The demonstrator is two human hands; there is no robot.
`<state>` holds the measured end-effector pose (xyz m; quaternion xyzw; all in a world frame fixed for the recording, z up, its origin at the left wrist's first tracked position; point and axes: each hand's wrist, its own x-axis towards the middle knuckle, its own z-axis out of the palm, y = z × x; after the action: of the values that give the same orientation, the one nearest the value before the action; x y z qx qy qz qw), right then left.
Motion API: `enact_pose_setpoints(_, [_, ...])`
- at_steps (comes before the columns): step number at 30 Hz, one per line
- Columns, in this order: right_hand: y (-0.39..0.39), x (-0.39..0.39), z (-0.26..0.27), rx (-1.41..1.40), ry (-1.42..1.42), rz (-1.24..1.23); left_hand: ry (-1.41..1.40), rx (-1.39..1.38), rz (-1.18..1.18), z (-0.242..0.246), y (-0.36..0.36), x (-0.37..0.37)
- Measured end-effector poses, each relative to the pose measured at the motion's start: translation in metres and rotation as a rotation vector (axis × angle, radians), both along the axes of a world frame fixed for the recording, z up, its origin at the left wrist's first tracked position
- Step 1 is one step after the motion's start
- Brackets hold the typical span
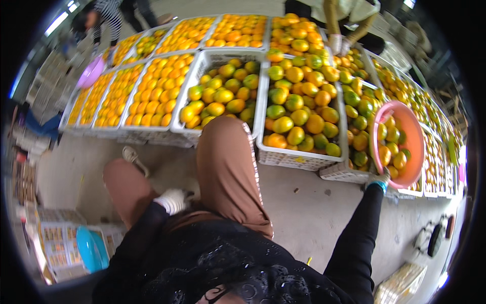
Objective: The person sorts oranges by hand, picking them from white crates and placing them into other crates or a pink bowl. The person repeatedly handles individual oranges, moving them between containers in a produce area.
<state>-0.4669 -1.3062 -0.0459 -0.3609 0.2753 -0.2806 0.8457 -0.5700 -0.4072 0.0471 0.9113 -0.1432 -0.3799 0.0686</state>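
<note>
My right hand (381, 178), in a glove with a blue cuff, grips the near rim of a pink plastic basin (413, 146). Several green-orange citrus fruits (394, 146) lie inside the basin, which is tilted over the crates at the right. My left hand (175, 200) wears a pale striped glove and rests by my lap between my legs. Its fingers are blurred and partly hidden. Straight in front of me is a white plastic crate (262, 142) heaped with mixed green and orange citrus. Left of it, a lower-filled crate (191, 76) holds greener fruit.
Crates of orange citrus (159, 91) stretch left. At the back right, a person's gloved hands (340, 45) reach into fruit. Another person (108, 19) bends near a purple basin (90, 72) at far left. A turquoise basin (92, 249) sits on stacked crates behind my left side.
</note>
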Motion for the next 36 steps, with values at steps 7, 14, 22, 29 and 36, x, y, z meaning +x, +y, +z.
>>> enact_pose_setpoints(7, [0.080, -0.010, 0.024, 0.251, 0.090, -0.084, -0.559, -0.353, 0.183, 0.099, 0.066, 0.013])
enact_pose_setpoints(14, [0.208, -0.037, 0.025, 0.181, 0.088, -0.130, -0.697, -0.546, 0.335, 0.179, 0.117, 0.096])
enact_pose_setpoints(22, [0.471, 0.050, 0.062, -0.702, 0.243, 0.478, -0.436, -0.124, -0.045, 0.088, 0.098, 0.255])
enact_pose_setpoints(29, [0.549, 0.094, 0.036, -2.046, 0.389, 0.356, -0.685, 0.133, -0.586, -0.038, 0.109, 0.298])
enact_pose_setpoints(36, [0.540, 0.095, 0.038, -2.022, 0.407, 0.362, -0.198, -0.522, 0.326, -0.023, 0.076, 0.359])
